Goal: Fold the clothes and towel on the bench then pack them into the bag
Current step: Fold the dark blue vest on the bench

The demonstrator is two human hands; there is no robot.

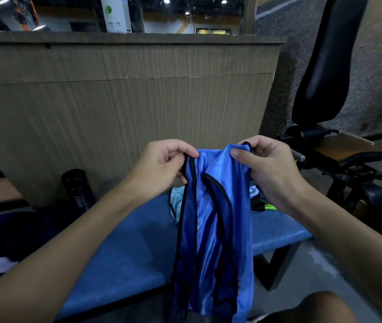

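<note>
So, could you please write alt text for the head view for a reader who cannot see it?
A left hand and a right hand each pinch one shoulder of a shiny blue vest with black trim, holding it up over a blue bench. More clothes lie on the bench behind it.
</note>
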